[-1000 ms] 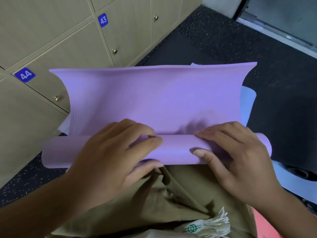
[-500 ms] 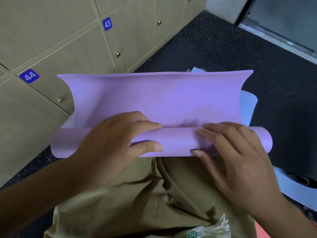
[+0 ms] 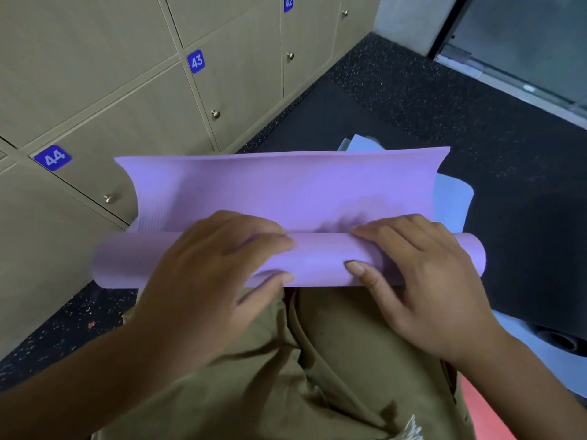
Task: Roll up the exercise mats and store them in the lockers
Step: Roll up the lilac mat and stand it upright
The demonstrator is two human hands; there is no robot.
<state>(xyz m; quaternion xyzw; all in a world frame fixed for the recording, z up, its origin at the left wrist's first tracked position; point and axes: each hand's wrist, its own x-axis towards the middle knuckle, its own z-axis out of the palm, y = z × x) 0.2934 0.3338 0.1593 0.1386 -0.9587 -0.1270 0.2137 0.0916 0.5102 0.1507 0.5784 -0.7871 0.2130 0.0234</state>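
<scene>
Purple mat (image 3: 286, 192): partly rolled; the rolled part lies crosswise at the near edge, against the person's lap, with both open ends of the roll visible at left and right. The unrolled remainder stands up behind the roll and curls toward the far side.
Location of mat: on the dark floor in front of the person, just beside the locker bank to the left.
Left hand (image 3: 203, 281): laid over the left half of the roll, fingers bent across the top, thumb curled under the near side; it holds the roll.
Right hand (image 3: 422, 281): laid over the right half of the roll, fingers bent over the top, thumb pressed on the near face; it holds the roll.
Gap between hands: a bare stretch of roll shows between the 2 sets of fingertips.
Blue mat (image 3: 451, 198): pale blue, flat beneath and behind the purple mat, showing past its right and far edges.
Lockers (image 3: 95, 90): beige doors with small round metal knobs.
Legible markings: blue plates with white numerals 44 (image 3: 52, 157), 43 (image 3: 195, 61) and 42 (image 3: 288, 2).
Floor (image 3: 413, 90): black, speckled.
Trousers (image 3: 317, 360): khaki cloth in the foreground.
Lower right corner: a red surface (image 3: 495, 417); its nature cannot be told.
</scene>
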